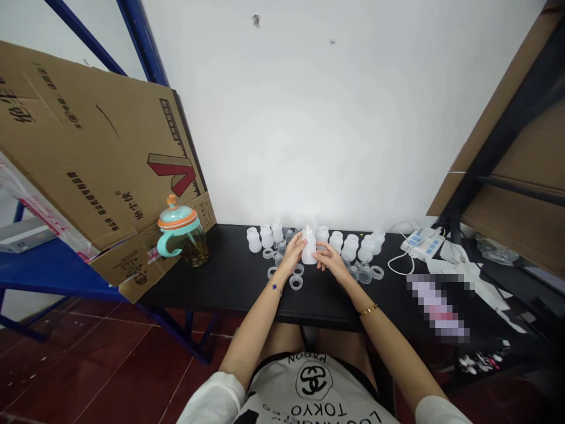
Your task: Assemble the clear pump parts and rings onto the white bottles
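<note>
A milky white plastic bottle (309, 250) with a clear top stands upright between my hands, above the black table. My left hand (293, 252) is closed around its left side. On its lower right side are the fingertips of my right hand (331, 259), curled in against it. Translucent rings (296, 283) lie just below my left hand. More rings and clear caps (364, 275) are spread right of my right hand. Several similar white bottles (253, 240) stand behind and to both sides, some partly hidden by my hands.
A teal-lidded glass jug (183, 235) with dark contents stands at the table's left, before a large cardboard box (88, 147). To the right are a white power strip (424, 242) with a cable and crumpled white wrapping (468, 265). The white wall (309, 129) borders the table's back.
</note>
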`<state>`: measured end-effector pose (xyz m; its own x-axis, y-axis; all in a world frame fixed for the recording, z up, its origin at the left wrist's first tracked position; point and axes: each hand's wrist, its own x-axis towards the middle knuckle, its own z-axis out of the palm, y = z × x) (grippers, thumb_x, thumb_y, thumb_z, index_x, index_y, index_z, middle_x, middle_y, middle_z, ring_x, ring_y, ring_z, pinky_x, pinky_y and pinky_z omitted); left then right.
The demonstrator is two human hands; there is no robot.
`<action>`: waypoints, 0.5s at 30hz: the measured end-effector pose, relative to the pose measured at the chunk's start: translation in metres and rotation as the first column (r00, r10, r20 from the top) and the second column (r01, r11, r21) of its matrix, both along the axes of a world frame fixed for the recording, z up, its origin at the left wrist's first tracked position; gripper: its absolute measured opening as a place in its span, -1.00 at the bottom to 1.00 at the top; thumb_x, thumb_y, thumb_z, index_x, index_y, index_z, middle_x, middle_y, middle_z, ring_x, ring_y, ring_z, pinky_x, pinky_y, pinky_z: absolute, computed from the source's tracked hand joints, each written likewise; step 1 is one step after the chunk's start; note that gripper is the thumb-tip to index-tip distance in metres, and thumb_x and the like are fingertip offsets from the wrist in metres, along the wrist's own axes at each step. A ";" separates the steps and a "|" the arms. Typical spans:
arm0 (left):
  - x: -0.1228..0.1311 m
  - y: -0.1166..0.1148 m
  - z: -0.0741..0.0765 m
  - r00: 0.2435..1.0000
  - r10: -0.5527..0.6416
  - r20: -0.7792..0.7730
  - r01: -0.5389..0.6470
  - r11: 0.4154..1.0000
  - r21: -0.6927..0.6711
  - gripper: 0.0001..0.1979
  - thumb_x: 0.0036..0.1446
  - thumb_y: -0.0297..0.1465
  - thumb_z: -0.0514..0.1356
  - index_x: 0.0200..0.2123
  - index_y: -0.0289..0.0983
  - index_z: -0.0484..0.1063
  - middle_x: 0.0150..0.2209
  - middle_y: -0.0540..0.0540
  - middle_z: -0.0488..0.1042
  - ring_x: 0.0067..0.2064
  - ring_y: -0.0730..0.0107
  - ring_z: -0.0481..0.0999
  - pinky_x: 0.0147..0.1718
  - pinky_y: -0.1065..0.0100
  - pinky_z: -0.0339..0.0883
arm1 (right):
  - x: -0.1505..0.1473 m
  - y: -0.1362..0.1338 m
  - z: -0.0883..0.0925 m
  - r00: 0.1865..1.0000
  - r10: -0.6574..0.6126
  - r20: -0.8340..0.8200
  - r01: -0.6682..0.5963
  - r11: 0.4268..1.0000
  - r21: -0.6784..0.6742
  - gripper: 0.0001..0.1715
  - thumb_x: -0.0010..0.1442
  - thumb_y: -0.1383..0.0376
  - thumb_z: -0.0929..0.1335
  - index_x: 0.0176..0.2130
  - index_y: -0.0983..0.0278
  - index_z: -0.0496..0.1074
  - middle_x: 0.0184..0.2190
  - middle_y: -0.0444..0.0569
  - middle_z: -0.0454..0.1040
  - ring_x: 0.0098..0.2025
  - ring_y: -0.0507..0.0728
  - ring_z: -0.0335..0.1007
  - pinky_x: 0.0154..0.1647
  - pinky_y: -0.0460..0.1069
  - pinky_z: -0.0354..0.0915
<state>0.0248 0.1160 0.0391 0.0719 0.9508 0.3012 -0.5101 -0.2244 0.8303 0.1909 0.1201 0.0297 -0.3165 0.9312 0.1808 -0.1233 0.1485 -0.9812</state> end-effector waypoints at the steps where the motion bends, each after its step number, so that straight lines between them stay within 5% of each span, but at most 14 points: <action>1: 0.000 0.000 0.000 1.000 0.001 -0.008 -0.001 1.000 -0.003 -0.42 0.05 -0.17 0.38 0.11 -0.23 0.39 0.02 -0.19 0.53 -0.02 0.18 0.54 -0.13 0.31 0.39 | 0.000 0.000 0.000 1.000 -0.004 -0.002 0.004 1.000 0.009 -0.34 -0.05 0.08 0.56 -0.02 0.22 0.38 -0.36 -0.13 0.52 -0.61 -0.02 0.37 -0.73 -0.15 0.23; 9: 0.000 0.001 -0.003 1.000 0.008 -0.011 -0.008 1.000 -0.007 -0.37 0.04 -0.21 0.40 0.15 -0.24 0.35 0.01 -0.21 0.54 -0.06 0.21 0.55 -0.10 0.28 0.38 | -0.001 0.001 -0.004 0.999 -0.008 0.031 0.006 0.999 0.050 -0.27 -0.11 0.10 0.57 0.01 0.22 0.38 -0.27 -0.05 0.55 -0.55 0.04 0.45 -0.68 -0.11 0.28; 15: 0.001 -0.001 -0.006 0.970 0.103 -0.220 -0.073 0.987 0.140 -0.40 -0.03 -0.32 0.43 0.10 -0.24 0.39 0.04 -0.22 0.51 -0.01 0.15 0.54 -0.08 0.26 0.40 | 0.002 0.000 -0.003 0.995 -0.090 0.040 0.085 0.991 0.107 -0.28 -0.12 0.10 0.57 0.01 0.19 0.39 -0.10 0.01 0.54 -0.54 0.00 0.42 -0.67 -0.12 0.25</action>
<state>0.0258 0.1149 0.0333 0.0699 0.9101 0.4085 -0.2857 -0.3741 0.8823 0.1934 0.1203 0.0263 -0.2445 0.9322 0.2670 -0.0621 0.2597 -0.9637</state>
